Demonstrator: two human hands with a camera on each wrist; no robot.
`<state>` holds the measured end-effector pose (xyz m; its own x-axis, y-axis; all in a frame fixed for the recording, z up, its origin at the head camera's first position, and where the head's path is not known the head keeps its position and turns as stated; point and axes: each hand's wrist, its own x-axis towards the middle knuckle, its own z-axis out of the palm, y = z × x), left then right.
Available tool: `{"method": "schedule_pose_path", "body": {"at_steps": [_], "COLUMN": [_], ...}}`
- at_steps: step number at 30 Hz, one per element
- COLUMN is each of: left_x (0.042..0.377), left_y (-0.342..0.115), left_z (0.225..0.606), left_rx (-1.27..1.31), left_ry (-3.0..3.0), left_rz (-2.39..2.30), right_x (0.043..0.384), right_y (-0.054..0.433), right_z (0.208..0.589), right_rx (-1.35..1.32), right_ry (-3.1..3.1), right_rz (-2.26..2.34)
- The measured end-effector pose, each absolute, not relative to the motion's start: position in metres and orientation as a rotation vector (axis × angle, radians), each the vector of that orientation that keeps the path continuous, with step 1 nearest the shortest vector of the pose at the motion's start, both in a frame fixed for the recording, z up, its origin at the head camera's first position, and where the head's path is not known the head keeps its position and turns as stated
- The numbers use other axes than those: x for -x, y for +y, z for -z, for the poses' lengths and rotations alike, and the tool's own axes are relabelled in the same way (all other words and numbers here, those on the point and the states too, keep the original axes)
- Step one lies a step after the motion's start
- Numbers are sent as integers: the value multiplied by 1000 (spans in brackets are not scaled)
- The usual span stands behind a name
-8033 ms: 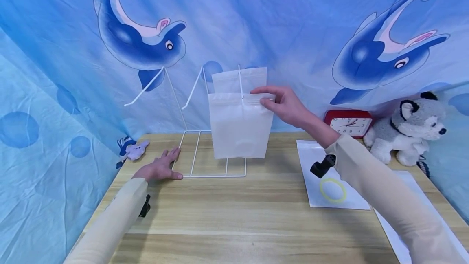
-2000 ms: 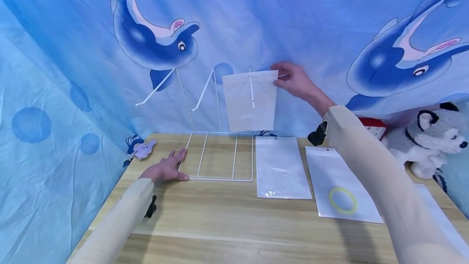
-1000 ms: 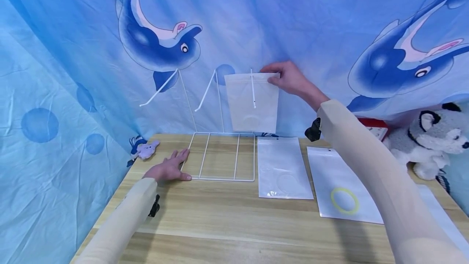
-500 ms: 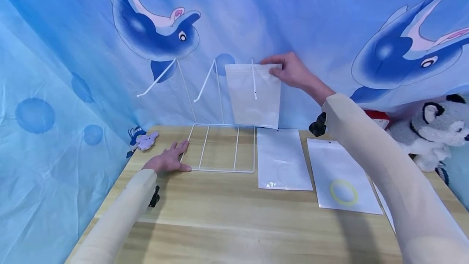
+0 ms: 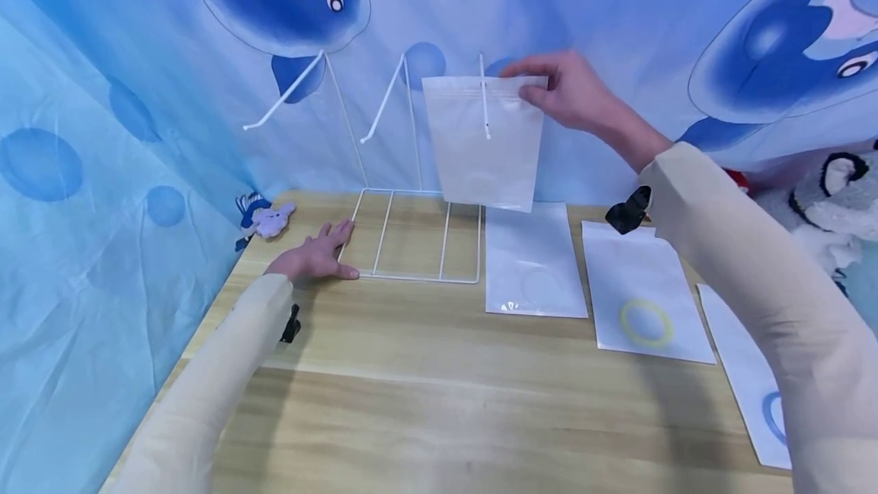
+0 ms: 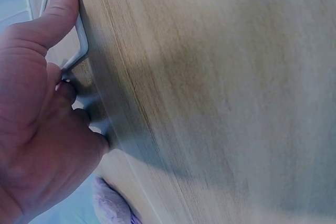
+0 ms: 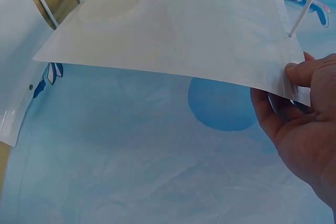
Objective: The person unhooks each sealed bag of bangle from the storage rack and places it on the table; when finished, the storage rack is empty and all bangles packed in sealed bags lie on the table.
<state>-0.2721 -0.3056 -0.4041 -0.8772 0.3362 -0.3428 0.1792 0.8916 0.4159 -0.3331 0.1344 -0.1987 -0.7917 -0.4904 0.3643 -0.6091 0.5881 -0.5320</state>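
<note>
A white wire rack (image 5: 418,278) stands on the wooden table, with three slanting hooks at its top. My left hand (image 5: 314,254) rests on its front left corner, fingers spread over the side wire and thumb on the front wire. In the left wrist view the thumb (image 6: 60,9) lies along the wire. From the right hook (image 5: 485,109) hangs a white zip bag (image 5: 483,158), which shows a faint ring in the right wrist view. My right hand (image 5: 572,94) pinches its upper right corner between thumb and fingers.
Three similar bags lie right of the rack: one with a faint clear ring (image 5: 524,238), one with a yellow ring (image 5: 634,265), one with a blue ring (image 5: 737,357) partly behind the right sleeve. A purple toy (image 5: 273,221) and a grey-white plush dog (image 5: 837,204) flank the table.
Eight seconds ago my right hand held a front bag on the right hook; that bag now lies beside the rack. The remaining bag has come slightly forward along the hook. The left hand stays put.
</note>
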Motion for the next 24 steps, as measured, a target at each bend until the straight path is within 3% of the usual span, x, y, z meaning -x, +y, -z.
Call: {"method": "schedule_pose_path", "body": {"at_steps": [8,24], "left_x": [276,273], "left_y": [-304,-307], "left_z": [391,404], "left_rx": [-387,-378], "left_ry": [2647,2643], "left_rz": [-514,-511], "right_x": [318,275], "right_y": [136,145], "right_z": [195,207], "right_rx": [-998,-1078], "right_ry": [-2530,-2481], "right_rz": [-1006,-1128]}}
